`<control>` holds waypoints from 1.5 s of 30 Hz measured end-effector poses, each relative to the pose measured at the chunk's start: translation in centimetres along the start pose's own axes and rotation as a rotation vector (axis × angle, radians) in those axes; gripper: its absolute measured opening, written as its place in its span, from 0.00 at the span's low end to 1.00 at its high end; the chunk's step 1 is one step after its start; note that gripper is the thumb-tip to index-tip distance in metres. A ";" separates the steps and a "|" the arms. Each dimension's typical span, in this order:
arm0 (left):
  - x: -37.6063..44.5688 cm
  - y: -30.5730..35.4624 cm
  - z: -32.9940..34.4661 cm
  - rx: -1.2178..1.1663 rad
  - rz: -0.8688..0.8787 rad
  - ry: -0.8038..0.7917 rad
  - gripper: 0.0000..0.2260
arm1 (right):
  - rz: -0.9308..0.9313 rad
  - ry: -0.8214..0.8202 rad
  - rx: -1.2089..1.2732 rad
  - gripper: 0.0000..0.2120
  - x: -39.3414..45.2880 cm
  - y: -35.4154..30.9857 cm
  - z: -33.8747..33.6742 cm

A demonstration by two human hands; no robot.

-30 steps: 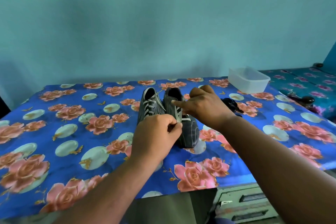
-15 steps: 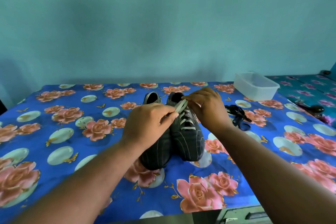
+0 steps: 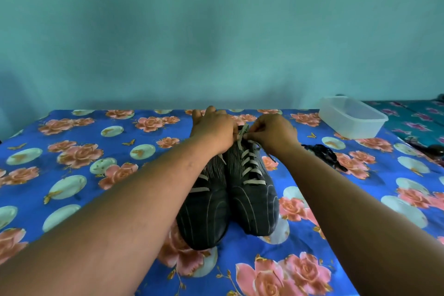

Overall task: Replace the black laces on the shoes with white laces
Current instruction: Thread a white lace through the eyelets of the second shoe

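Both hands [image 3: 242, 131] pinch white lace [image 3: 241, 136] — plastic tub [image 3: 352, 118] holds nothing visible.

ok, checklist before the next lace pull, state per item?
1. Right hand pinching the white lace end: ok.
2. Left hand steadying the shoes at the collars: ok, though its grip is hidden.
3. Right shoe crossings laced white up the front: ok.
4. Left shoe fully laced: cannot tell, the forearm covers it.
5. Black laces off the shoes, lying on the cloth: ok.
6. Top eyelet threaded: cannot tell, fingers hide it.
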State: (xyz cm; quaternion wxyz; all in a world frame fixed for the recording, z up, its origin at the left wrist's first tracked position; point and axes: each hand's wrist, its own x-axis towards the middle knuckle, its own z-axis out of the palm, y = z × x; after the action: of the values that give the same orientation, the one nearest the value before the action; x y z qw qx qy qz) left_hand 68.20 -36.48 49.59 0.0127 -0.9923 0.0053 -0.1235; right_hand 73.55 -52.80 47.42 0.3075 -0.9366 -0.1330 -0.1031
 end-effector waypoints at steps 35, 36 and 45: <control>-21.8 -0.2 4.1 -0.944 -0.368 0.067 0.59 | 0.073 -0.098 0.458 0.52 -19.8 1.4 0.9; -22.0 -0.4 4.5 -0.976 -0.363 0.044 0.62 | 0.063 -0.102 0.453 0.52 -20.2 1.5 1.1; -21.8 -0.7 4.9 -0.971 -0.345 0.059 0.64 | 0.092 -0.070 0.315 0.42 -21.8 0.9 0.8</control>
State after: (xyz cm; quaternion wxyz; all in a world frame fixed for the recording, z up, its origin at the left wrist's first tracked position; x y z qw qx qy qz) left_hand 48.29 -35.42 39.53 -0.4701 -0.8663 -0.1013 -0.1352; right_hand 53.34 -57.08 40.31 0.4502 -0.8848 -0.1151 -0.0342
